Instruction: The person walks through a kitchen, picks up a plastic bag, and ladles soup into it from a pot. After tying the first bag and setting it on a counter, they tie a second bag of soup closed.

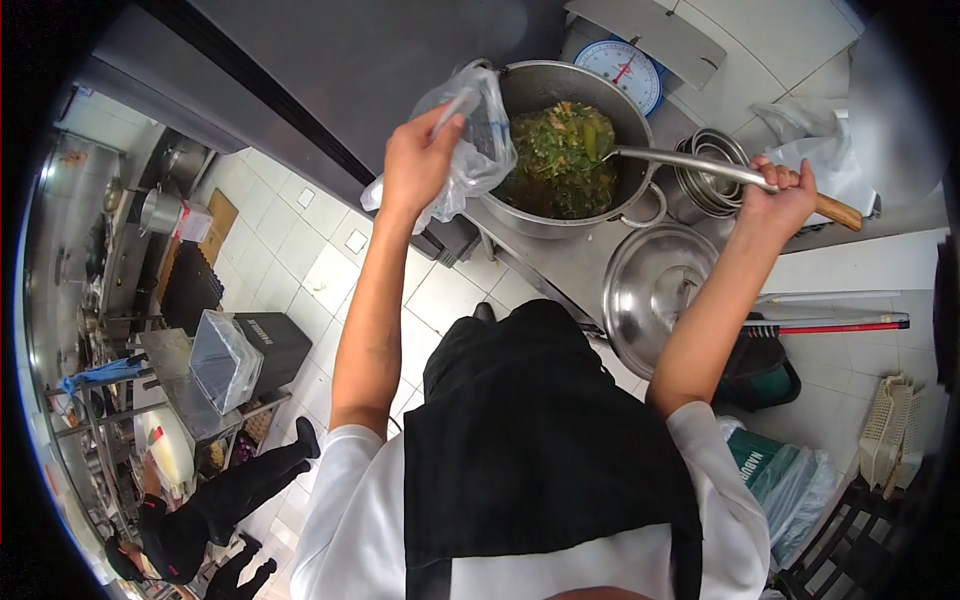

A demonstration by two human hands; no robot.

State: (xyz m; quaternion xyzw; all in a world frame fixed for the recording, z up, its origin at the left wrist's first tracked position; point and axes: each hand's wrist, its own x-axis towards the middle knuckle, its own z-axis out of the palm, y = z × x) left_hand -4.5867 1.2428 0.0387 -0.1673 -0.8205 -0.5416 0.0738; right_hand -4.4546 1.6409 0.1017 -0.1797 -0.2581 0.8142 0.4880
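In the head view a large metal pot (642, 118) stands on the counter, holding leafy green vegetables in dark liquid (560, 190). My right hand (778, 198) is closed round the wooden-ended metal handle of a ladle (690, 160). The ladle's bowl end is in the pot, among the greens, so its shape is hidden. Up at the pot's left rim, my left hand (420, 160) grips a clear plastic bag (485, 125). The bag hangs beside and slightly over the rim; its contents, if any, I cannot make out.
Behind the pot stands a blue dial scale (620, 72). Right of the pot are nested metal containers (712, 165), and a wide steel lid or basin (640, 300) sits near the counter edge. A lined bin (265, 350) and a co-worker in black (215, 505) are at left.
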